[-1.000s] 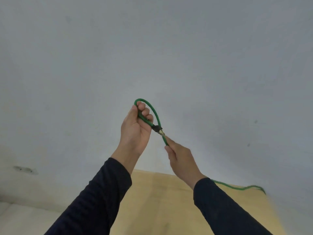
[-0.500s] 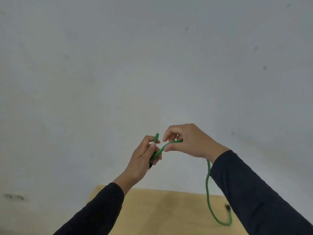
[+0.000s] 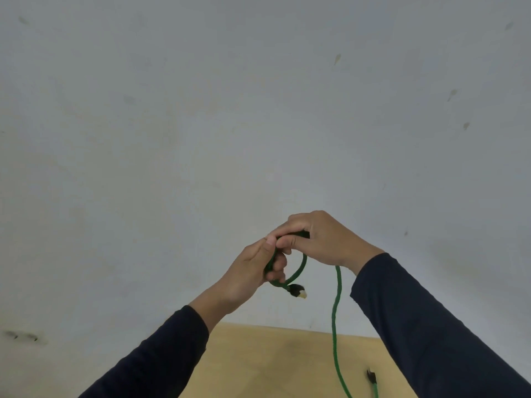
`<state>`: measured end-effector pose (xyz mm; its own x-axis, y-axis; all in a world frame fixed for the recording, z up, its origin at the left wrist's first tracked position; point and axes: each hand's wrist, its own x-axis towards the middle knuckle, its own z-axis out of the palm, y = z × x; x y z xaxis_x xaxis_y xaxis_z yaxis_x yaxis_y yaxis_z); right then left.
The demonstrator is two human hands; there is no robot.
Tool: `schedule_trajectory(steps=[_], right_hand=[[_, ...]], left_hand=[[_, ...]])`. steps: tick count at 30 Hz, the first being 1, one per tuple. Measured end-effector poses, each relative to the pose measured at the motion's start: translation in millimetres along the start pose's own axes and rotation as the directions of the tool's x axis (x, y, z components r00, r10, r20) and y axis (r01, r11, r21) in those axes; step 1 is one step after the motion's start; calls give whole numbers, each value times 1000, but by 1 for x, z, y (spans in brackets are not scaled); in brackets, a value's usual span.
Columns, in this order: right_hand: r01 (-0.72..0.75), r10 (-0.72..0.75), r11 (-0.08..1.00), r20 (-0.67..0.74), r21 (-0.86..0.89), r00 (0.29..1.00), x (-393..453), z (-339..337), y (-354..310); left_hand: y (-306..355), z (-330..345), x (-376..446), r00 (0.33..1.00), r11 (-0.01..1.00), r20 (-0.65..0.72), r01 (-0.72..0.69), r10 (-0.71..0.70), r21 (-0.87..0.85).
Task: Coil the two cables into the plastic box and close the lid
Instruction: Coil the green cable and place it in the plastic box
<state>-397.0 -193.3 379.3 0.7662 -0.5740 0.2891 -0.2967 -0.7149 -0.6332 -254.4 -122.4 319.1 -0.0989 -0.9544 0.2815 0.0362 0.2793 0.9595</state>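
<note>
Left hand (image 3: pixel 253 271): we grip the cable (image 3: pixel 336 311) loop, fingers curled around it.
Right hand (image 3: pixel 319 239): we pinch the cable atop the loop, touching the left.
Cable: raised; plug (image 3: pixel 297 291) juts below the left hand; slack hangs down under the right, toward the bench (image 3: pixel 258 363).
Next wrap: right hand nearer the slack.
Box: unseen.

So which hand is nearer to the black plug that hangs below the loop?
Left. The left hand is right beside the plug; the right hand is above it.
</note>
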Motion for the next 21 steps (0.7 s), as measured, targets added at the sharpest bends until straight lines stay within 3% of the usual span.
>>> schedule_trajectory(steps=[4,6,9,12,14,18,21], right_hand=[[-34,39,996,-58,85,998,-1,2,7],[-56,71,985,-90,165,993,-5,5,14],[-68,82,988,-97,139,992,-6,4,18],[-54,54,998,3,39,999,-2,-1,12],[-71,72,995,-12,75,997,0,-3,13],[-92,221,863,-207,496,953,-7,2,34],[-212,324,907,-279,365,904,-15,24,46]], left_hand=[[-4,1,3,975,987,-213,-88,59,-131],[-7,1,3,966,972,-253,-106,50,-212],[-7,-1,3,991,948,-132,-25,-18,-317],[4,-5,4,996,934,37,89,-81,-347],[12,-4,6,997,900,36,77,-68,-429],[28,-6,15,992,670,-126,-96,3,-736],[40,-18,25,961,539,-273,-253,45,-803]])
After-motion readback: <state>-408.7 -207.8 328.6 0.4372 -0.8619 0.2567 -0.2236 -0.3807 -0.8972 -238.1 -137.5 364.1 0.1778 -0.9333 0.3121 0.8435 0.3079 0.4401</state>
